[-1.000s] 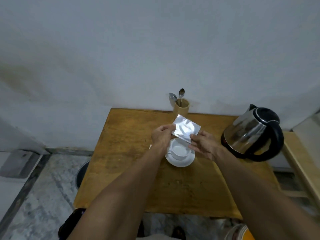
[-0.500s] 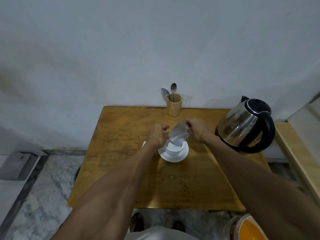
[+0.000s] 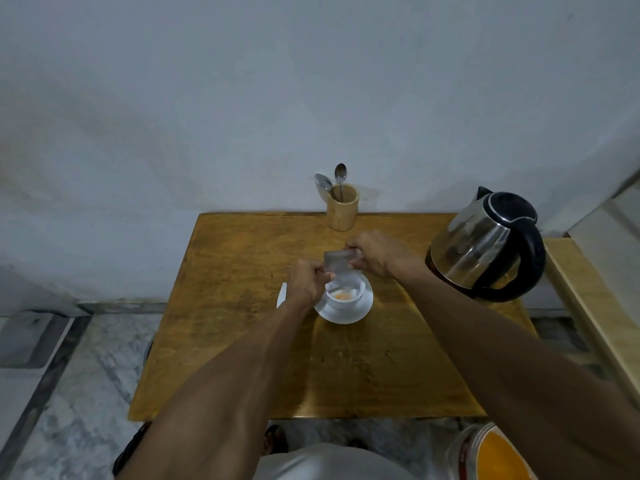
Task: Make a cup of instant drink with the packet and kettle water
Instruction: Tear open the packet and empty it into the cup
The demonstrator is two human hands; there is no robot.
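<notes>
A silver packet is tipped mouth-down over a white cup, which stands on a white saucer in the middle of the wooden table. Orange powder lies in the cup's bottom. My left hand pinches the packet's lower left edge. Holding its upper end from the far side is my right hand. A steel kettle with a black lid and handle stands at the table's right side, apart from my hands.
A wooden holder with two spoons stands at the table's back edge against the wall. A white scrap lies left of the saucer. A wooden ledge runs along the right. An orange-lidded container sits on the floor, lower right.
The packet went from being held flat above the cup to being tipped mouth-down over it. Orange powder now shows in the cup. The camera view shifted slightly.
</notes>
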